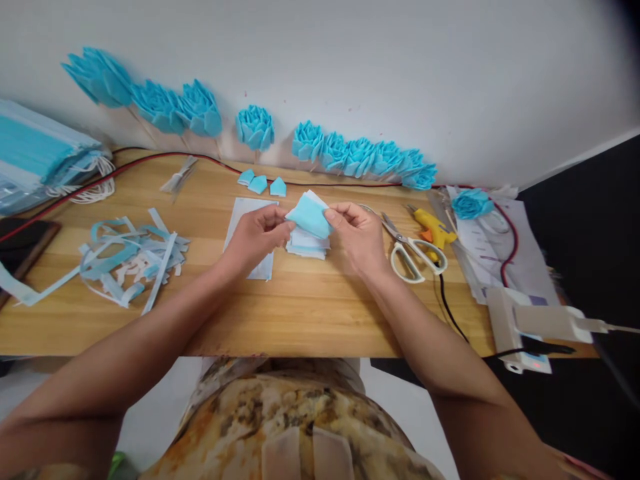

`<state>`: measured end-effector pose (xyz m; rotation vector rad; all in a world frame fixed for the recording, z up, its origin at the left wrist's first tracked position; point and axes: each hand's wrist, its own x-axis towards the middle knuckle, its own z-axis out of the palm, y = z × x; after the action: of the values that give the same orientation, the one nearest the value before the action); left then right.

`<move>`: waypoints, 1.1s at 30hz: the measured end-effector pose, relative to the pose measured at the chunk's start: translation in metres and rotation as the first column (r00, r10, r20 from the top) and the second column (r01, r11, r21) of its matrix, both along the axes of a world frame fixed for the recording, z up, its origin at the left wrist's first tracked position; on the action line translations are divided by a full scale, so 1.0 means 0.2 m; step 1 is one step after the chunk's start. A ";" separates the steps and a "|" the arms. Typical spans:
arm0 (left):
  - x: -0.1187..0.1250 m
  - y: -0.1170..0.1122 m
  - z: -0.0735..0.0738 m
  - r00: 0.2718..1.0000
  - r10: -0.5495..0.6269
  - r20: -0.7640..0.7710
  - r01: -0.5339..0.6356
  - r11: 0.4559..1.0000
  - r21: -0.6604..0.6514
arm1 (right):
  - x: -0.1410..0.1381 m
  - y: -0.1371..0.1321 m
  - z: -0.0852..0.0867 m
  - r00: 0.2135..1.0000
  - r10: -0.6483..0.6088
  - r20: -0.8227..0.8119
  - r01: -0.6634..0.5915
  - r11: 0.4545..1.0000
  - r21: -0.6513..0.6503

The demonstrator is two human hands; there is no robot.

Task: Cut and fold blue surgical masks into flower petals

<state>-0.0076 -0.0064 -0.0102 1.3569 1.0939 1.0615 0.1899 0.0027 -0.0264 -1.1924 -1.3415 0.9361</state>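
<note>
Between my two hands is a blue fabric piece point(309, 215) with a white edge showing at its top. My left hand point(257, 233) pinches its left corner, and my right hand point(356, 233) pinches the right side between thumb and fingers. Just below it lies a small stack of cut fabric pieces point(307, 245), partly covered by the held piece. A pale flat sheet point(260, 270) lies partly under my left hand. Behind my hands sit three small folded blue petals point(257, 184). Scissors with white handles point(407, 253) rest right of my right hand.
Several blue fabric flowers point(255, 127) stand along the wall. A yellow glue gun point(434, 228) and a power strip point(510, 327) are at right. Fabric scraps point(133, 257) are heaped at left, near a stack of face masks point(45, 153). A red-black cable point(170, 155) runs along the back.
</note>
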 end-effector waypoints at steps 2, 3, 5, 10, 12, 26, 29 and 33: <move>0.01 -0.01 0.01 0.989 0.131 0.065 -0.133 0.991 0.031 | 0.00 -0.01 0.00 0.994 -0.065 0.082 0.058 0.994 0.088; 0.01 -0.02 0.02 0.983 0.170 0.075 -0.174 0.983 0.051 | -0.01 -0.02 0.01 0.987 -0.106 0.123 0.089 0.986 0.139; 0.02 -0.04 0.03 0.987 0.153 0.041 -0.156 0.985 0.077 | -0.02 -0.05 0.02 0.961 -0.179 0.213 0.125 0.962 0.244; 0.04 -0.06 0.01 0.998 -0.065 0.018 0.065 0.998 -0.011 | -0.07 -0.11 0.02 0.901 -0.142 0.410 -0.037 0.916 0.398; 0.04 -0.04 -0.02 0.989 -0.111 0.099 0.117 0.992 -0.049 | -0.08 -0.12 0.01 0.878 -0.066 0.474 -0.143 0.909 0.392; 0.04 -0.01 -0.07 0.905 -0.076 0.419 0.145 0.980 -0.136 | -0.05 -0.07 -0.06 0.741 -0.061 0.669 -0.325 0.839 0.436; 0.04 -0.01 -0.07 0.913 -0.069 0.402 0.139 0.979 -0.148 | -0.05 -0.07 -0.06 0.759 -0.090 0.645 -0.301 0.830 0.470; 0.04 -0.01 -0.08 0.929 -0.037 0.369 0.107 0.979 -0.171 | -0.05 -0.08 -0.05 0.785 -0.101 0.611 -0.280 0.822 0.495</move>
<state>0.0007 -0.0078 -0.0259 0.9913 0.8368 1.0741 0.1796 -0.0126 -0.0362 -0.9813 -2.0451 0.1298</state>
